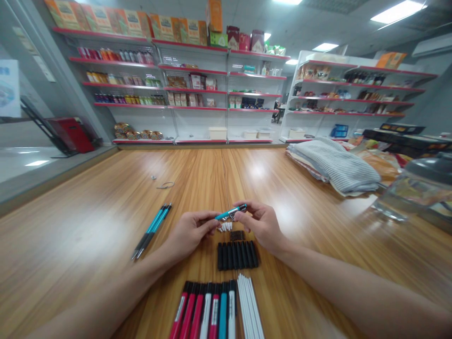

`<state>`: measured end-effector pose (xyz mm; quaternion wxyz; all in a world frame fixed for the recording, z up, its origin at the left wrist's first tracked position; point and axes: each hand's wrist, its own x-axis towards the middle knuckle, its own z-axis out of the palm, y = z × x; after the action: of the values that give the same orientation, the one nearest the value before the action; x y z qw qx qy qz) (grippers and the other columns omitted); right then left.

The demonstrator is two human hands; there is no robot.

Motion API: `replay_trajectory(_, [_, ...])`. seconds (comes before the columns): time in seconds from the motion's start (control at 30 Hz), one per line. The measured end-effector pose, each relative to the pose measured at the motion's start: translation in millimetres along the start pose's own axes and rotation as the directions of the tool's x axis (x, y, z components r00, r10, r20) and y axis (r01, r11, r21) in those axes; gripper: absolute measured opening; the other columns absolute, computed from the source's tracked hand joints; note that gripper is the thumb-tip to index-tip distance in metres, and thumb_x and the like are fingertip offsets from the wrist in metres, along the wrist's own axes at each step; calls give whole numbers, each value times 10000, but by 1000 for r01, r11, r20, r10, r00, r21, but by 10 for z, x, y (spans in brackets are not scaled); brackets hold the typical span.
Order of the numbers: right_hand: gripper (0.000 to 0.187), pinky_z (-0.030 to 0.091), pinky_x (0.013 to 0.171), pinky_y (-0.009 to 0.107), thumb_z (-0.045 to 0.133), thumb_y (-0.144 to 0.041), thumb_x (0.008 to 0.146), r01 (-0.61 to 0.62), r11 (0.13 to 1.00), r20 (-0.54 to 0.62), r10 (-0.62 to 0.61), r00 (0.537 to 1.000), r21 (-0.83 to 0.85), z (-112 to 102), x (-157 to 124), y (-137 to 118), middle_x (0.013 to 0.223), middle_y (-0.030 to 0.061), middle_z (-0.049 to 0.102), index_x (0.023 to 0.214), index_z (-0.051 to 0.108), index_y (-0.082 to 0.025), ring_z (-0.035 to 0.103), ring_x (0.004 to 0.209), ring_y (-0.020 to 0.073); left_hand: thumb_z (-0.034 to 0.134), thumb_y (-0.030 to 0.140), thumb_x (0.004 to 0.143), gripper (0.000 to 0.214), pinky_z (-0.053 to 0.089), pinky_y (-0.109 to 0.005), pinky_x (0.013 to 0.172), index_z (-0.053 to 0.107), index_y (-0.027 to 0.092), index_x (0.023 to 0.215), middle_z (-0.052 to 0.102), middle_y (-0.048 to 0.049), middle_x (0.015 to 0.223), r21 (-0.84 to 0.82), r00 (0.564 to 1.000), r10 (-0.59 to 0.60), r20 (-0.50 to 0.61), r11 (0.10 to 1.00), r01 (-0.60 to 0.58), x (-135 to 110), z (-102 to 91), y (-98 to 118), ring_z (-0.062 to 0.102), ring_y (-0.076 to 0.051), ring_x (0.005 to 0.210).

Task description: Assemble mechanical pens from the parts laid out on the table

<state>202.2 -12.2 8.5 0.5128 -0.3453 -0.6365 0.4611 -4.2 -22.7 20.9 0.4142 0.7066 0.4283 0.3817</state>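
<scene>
Left hand (192, 230) and right hand (263, 226) pinch a blue pen barrel (228, 214), fingers closed around opposite ends. A dark-lidded transparent jar (416, 190) (seemingly holding clear liquid) stands rightward; the wooden tabletop (197, 169) offers room toward its far edge.

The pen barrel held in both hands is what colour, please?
The pen barrel is turquoise blue, head view.

Ceiling panels (399, 11) above the table (88, 197) supply bright light. Glare spots its surface; shelves (197, 108) behind it appear soft, skewed.
</scene>
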Motion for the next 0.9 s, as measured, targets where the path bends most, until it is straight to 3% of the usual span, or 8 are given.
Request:
replay_trajectory(0.1, [305,400,452,189,656,-388,808,-14,1000,34,14,999,1,16,9,10,758,16,652,1017,669,-166,537,531,79,564,312,856,243,402,-193,514,704,165,990,611,6,642,67,1000,8,28,998,-10,-6,8,-22,500,-95,552])
replay_trajectory(0.37, [263,444,542,201,639,-382,831,64,995,-81,-70,994,-70,51,-6,3,793,25,656,982,657,-167,610,692,123,528,338,881,247,399,-196,509,691,168,955,600,8,634,150,999,7,47,989,-14,-6,18,-104,518,-103,556])
replay_trajectory(0.53, [294,411,485,196,612,-426,840,52,991,-180,-75,981,-126,-7,-4,0,765,22,620,956,641,-158,544,605,102,531,312,891,221,471,-244,668,700,172,921,659,-44,822,332,983,174,-54,932,-146,-20,-23,-100,587,-135,724])
replay_trajectory(0.73, [305,400,506,209,586,-448,851,17,984,-167,-48,985,-179,-78,23,20,746,24,621,915,633,-153,534,616,112,507,207,898,212,481,-257,702,712,184,949,629,-56,839,424,922,363,134,820,-384,-2,-199,-224,586,-133,762])
replay_trajectory(0.9, [284,436,603,233,554,-431,874,24,954,-133,-66,989,-300,-84,30,16,749,24,629,843,624,-157,576,695,139,499,209,906,227,480,-249,693,709,203,991,624,-58,852,428,883,402,243,772,-469,19,-262,-298,587,-131,770])
